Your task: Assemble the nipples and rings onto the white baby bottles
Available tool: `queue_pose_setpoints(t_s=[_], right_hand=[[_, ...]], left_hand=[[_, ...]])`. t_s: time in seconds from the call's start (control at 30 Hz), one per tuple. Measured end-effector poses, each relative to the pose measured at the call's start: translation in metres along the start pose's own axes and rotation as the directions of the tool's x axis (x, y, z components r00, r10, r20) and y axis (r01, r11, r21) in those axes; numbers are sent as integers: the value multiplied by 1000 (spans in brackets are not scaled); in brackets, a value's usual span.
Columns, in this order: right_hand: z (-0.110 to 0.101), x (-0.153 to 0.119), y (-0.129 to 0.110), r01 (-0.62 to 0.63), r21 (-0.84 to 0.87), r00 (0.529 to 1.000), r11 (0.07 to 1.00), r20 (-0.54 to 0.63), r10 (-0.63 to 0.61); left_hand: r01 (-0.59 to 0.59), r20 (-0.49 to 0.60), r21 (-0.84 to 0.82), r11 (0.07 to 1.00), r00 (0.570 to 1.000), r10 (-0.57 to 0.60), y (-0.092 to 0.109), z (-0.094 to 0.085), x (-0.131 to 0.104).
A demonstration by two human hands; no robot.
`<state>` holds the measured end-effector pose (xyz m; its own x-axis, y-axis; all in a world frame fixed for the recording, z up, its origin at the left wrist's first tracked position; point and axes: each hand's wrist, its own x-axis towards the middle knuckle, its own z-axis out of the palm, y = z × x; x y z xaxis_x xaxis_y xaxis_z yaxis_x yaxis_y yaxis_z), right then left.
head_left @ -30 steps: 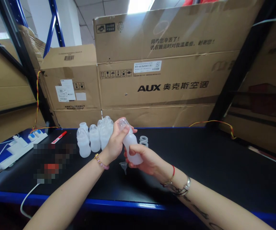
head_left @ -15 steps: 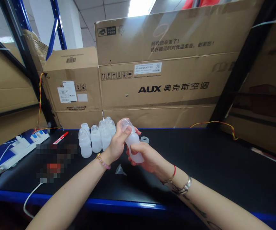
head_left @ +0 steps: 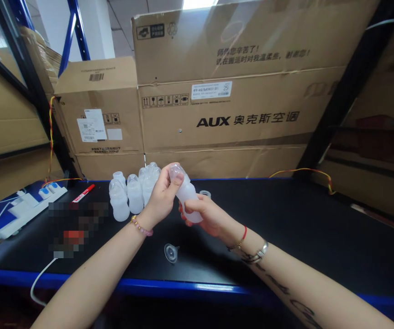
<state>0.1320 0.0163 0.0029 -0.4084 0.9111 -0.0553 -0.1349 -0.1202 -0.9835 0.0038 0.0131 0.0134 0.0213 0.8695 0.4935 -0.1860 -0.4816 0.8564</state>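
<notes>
Above the black tabletop a frosted white baby bottle [head_left: 187, 192] with a clear dome cap tilts to the left between my hands. My left hand [head_left: 164, 194] is closed around the cap at its top, thumb pressed on it. Lower down, my right hand [head_left: 205, 212] grips the bottle's body. A clear silicone nipple [head_left: 171, 253] lies on the table below the hands. Behind my right hand a translucent ring [head_left: 205, 194] is partly hidden. Left of my left hand stand several capped baby bottles [head_left: 119, 203] in a cluster.
Large cardboard boxes [head_left: 251, 100] wall off the back of the black table [head_left: 286, 228]. At the left are a red and white marker [head_left: 83, 194], a white power strip [head_left: 32, 210] with cables and a blurred-out patch. Blue and black shelf posts frame both sides.
The nipple on the table has rolled round, so its wide base now faces me. The view has shifted slightly; both hands keep hold of the bottle.
</notes>
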Motion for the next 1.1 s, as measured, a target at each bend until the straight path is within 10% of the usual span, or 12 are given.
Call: queue_pose_setpoints(t_s=[0.2,0.4,0.57,0.67,0.87,1.1], right_hand=[[-25,5,-32,188,166,953,968,-269,-139],[-49,6,-44,222,205,917,953,-376,-133],[-46,1,-51,268,160,908,950,-373,-193],[-44,1,-51,256,191,906,948,-388,-167],[-42,9,-36,272,125,891,954,-408,-201],[-30,15,-17,299,-43,866,953,-407,-290]], left_hand=[[122,177,509,852,954,-243,5,-7,-20],[-209,439,896,392,557,-705,33,-20,-30],[-291,407,908,300,447,-796,30,-17,-24],[-252,465,885,391,497,-732,22,-19,-18],[-107,295,912,396,841,-453,-5,-20,-16],[-42,223,897,440,902,-370,-29,-11,-25]])
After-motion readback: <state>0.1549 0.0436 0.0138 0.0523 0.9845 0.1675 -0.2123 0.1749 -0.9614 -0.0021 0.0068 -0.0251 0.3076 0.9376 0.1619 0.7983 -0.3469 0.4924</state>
